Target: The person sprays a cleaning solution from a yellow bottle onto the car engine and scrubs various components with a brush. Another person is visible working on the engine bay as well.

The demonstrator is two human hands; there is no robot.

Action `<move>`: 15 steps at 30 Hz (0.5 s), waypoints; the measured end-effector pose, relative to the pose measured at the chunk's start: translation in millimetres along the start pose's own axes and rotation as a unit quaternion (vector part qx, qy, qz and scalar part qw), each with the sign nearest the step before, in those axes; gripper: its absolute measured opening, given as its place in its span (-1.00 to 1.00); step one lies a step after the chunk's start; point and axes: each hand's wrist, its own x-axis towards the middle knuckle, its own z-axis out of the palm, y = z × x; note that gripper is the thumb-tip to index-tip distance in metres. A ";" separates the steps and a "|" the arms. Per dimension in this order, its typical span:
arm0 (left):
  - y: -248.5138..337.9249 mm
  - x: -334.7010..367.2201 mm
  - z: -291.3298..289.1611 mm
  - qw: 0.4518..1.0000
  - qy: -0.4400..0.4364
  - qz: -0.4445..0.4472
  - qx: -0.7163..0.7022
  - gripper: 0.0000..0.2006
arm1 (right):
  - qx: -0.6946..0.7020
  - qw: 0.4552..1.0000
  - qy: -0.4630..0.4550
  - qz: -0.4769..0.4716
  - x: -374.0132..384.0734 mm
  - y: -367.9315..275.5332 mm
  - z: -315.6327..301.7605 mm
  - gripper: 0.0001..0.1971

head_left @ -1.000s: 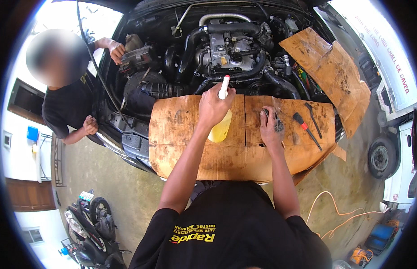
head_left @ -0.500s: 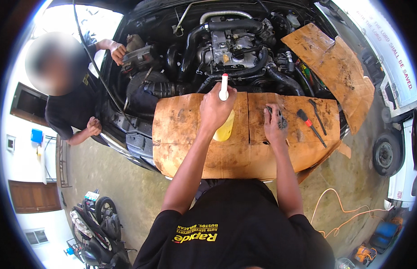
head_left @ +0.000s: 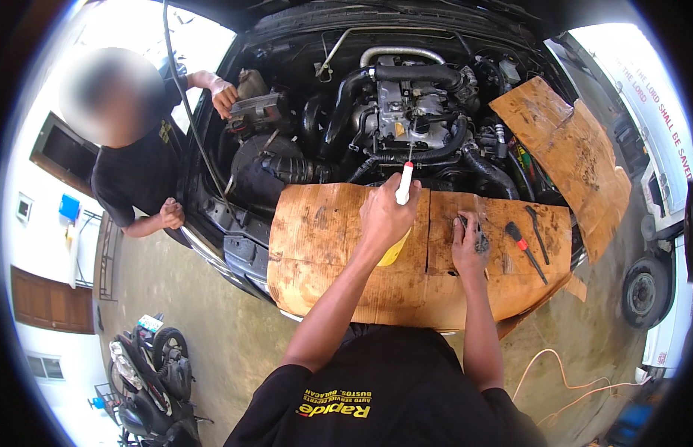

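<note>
The left hand (head_left: 389, 214) grips a yellow spray bottle (head_left: 394, 252), nozzle (head_left: 404, 184) toward the engine (head_left: 395, 123); the right hand (head_left: 469, 244) clasps a dark object (head_left: 482, 242) over the cardboard (head_left: 324, 246).

A: What do we have in our left hand (head_left: 391, 214)?
B: We grip a spray bottle (head_left: 404, 186), red tip toward the engine (head_left: 395, 112), yellow body partly hidden.
A: Right hand (head_left: 470, 243)?
B: We have it on a dark object (head_left: 482, 243) over the cardboard (head_left: 331, 253). Can't tell if gripped. Red-banded brush (head_left: 522, 244) and thin black tool (head_left: 538, 232) lie nearby, rightward.
A: Anyone else?
B: We see a co-worker's hand (head_left: 225, 97) at the bay's left.
</note>
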 end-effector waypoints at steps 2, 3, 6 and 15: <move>0.5 1.0 0.4 1.000 0.024 0.005 -0.017 -0.63 | -0.015 1.000 0.004 -0.006 -0.5 0.3 -0.3 -0.79; 0.5 1.5 0.7 0.999 0.035 0.008 -0.025 -0.62 | -0.021 1.000 0.010 -0.012 -1.0 1.5 1.9 -0.79; -15.4 7.5 7.4 0.996 0.067 0.045 -0.035 -0.60 | -0.022 1.000 -0.005 0.004 -1.3 1.5 3.1 -0.81; -11.7 4.9 -0.1 0.996 0.063 0.048 -0.040 -0.58 | -0.011 1.000 0.013 -0.017 -1.4 3.4 2.6 -0.75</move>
